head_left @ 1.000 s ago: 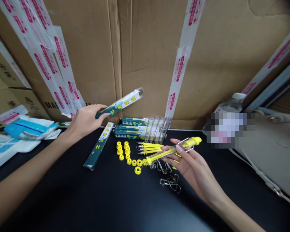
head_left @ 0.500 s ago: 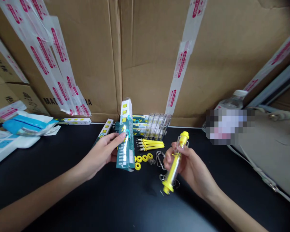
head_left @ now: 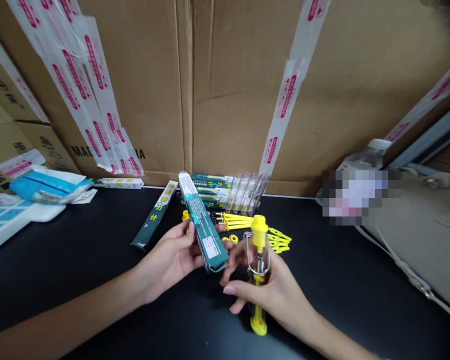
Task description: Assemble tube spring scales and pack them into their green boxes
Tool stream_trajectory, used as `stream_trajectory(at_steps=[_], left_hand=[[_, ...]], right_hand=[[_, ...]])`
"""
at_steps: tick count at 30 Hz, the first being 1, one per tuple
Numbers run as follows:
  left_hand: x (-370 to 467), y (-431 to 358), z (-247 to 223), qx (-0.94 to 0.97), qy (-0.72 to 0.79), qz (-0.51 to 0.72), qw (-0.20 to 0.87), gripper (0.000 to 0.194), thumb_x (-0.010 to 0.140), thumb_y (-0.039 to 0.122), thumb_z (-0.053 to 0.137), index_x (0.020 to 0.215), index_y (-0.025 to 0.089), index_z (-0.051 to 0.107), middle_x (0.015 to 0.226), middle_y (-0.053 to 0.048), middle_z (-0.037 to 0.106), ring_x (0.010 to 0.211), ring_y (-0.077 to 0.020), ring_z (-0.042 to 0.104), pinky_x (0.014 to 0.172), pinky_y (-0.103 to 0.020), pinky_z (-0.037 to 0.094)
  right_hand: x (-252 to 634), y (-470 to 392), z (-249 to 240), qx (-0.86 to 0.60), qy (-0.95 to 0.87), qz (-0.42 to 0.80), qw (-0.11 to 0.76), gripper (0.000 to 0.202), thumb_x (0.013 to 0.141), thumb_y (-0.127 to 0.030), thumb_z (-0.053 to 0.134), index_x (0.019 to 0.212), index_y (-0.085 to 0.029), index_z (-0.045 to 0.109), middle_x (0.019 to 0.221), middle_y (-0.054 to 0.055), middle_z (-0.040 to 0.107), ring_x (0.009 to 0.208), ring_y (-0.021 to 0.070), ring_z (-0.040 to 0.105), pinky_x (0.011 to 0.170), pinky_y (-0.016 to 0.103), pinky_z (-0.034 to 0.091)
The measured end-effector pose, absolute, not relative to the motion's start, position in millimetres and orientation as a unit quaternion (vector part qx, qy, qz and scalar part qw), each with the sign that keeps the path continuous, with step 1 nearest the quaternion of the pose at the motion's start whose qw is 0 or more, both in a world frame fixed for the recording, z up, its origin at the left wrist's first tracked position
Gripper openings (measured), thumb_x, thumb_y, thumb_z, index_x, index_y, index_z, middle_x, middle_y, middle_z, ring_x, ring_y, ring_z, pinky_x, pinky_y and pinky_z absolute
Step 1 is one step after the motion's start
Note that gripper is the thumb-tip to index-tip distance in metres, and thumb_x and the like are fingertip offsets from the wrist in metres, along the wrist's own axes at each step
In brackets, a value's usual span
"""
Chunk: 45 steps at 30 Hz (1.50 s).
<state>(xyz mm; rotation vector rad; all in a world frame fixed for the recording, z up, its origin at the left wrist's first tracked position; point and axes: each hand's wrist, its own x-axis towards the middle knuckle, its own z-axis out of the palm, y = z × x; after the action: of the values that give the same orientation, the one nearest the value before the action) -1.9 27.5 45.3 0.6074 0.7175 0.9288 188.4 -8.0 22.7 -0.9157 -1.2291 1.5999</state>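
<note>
A long green and white box (head_left: 206, 227) is gripped in my left hand (head_left: 176, 252), tilted with its lower end toward my right hand. My right hand (head_left: 273, 282) holds a clear tube with yellow ends (head_left: 259, 300) and a metal loop, nearly upright; its thumb and fingertips point toward the box's lower end. Behind my hands lie yellow rods with metal springs (head_left: 236, 221), clear tubes (head_left: 243, 195) and yellow rings (head_left: 233, 239). Flat yellow pieces (head_left: 279, 240) show just beyond my right hand.
Another green box (head_left: 155, 217) lies left of my left hand, with more boxes (head_left: 212, 190) at the back. A plastic bottle (head_left: 367, 155) and a pale bag (head_left: 427, 225) stand right. A power strip (head_left: 7, 217) and blue packet (head_left: 45, 186) lie left; cardboard (head_left: 228, 100) rises behind.
The box in my left hand has turned, its lower end swinging right toward my right hand. The tube in my right hand has moved lower and nearer upright, and that hand's fingers have spread toward the box.
</note>
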Motion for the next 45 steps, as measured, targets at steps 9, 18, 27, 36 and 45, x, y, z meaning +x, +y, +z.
stream_trajectory(at_steps=[9,18,27,36,45], left_hand=[[10,20,49,0.258,0.339,0.43,0.796,0.029,0.102,0.008,0.032,0.113,0.006,0.06,0.102,-0.019,0.076,0.091,-0.0252,0.076,0.084,-0.035,0.059],[14,15,55,0.272,0.342,0.439,0.785,0.03,0.104,0.011,0.03,0.104,0.009,0.06,0.091,-0.015,0.077,0.079,-0.0218,0.076,0.074,-0.033,0.061],[11,14,53,0.303,0.325,0.492,0.749,0.015,0.102,0.016,0.045,0.107,0.013,0.059,0.104,-0.012,0.074,0.096,-0.0229,0.073,0.086,-0.038,0.061],[15,7,46,0.311,0.31,0.467,0.768,0.03,0.088,0.033,0.072,0.106,0.015,0.057,0.101,-0.011,0.074,0.097,-0.0272,0.073,0.086,-0.038,0.06],[15,3,41,0.335,0.313,0.475,0.751,0.045,0.079,0.042,0.08,0.109,0.021,0.054,0.097,-0.005,0.074,0.092,-0.0265,0.073,0.082,-0.04,0.06]], right_hand=[[184,-8,11,-0.36,-0.478,0.624,0.502,0.047,0.065,-0.018,0.088,0.084,-0.023,0.045,0.076,-0.006,0.061,0.052,0.0107,0.068,0.045,0.022,0.065],[182,-14,20,-0.358,-0.457,0.644,0.498,0.047,0.069,-0.024,0.087,0.083,-0.023,0.042,0.063,-0.009,0.062,0.047,0.0094,0.065,0.042,0.019,0.062],[185,-14,23,-0.373,-0.453,0.644,0.491,0.055,0.064,-0.023,0.09,0.086,-0.024,0.04,0.068,0.001,0.077,0.054,0.0173,0.074,0.053,0.023,0.063],[185,-13,27,-0.406,-0.415,0.646,0.496,0.057,0.057,-0.019,0.091,0.076,-0.025,0.038,0.053,-0.002,0.074,0.047,0.019,0.073,0.05,0.025,0.061],[186,-12,33,-0.455,-0.441,0.616,0.468,0.055,0.054,-0.019,0.089,0.075,-0.025,0.038,0.052,-0.009,0.067,0.046,0.016,0.069,0.047,0.023,0.057]])
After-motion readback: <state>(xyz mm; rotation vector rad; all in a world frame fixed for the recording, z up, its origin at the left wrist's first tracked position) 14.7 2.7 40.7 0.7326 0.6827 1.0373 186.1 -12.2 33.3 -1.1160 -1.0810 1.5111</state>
